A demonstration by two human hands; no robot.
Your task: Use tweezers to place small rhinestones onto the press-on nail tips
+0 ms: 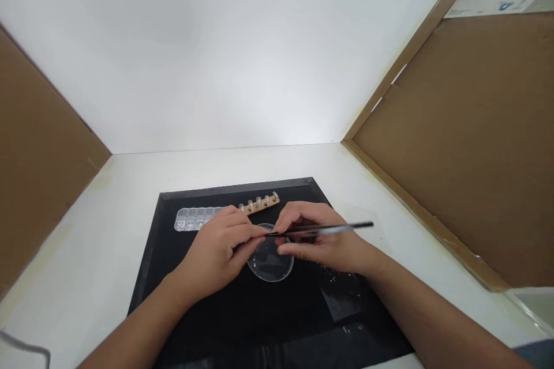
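Observation:
My right hand (322,239) is closed around a thin dark stick-like tool (357,225), whose outer end points right and looks smeared. The inner tip meets the fingertips of my left hand (227,242). Thumb and fingers there are pinched together; whatever is between them is too small to make out. Beneath both hands lies a round clear dish (270,268) with a few tiny pale bits in it. Behind my left hand is a clear compartment box (188,213), partly covered by the fingers. A tan strip with several small clear pegs (264,203) lies just beyond the hands.
Everything rests on a black mat (208,323) on a white table (130,179). A clear plastic bag (341,300) and scattered pale specks are beside my right forearm. Cardboard panels (476,144) stand at both sides, with a white wall behind. A grey cable (26,347) is at lower left.

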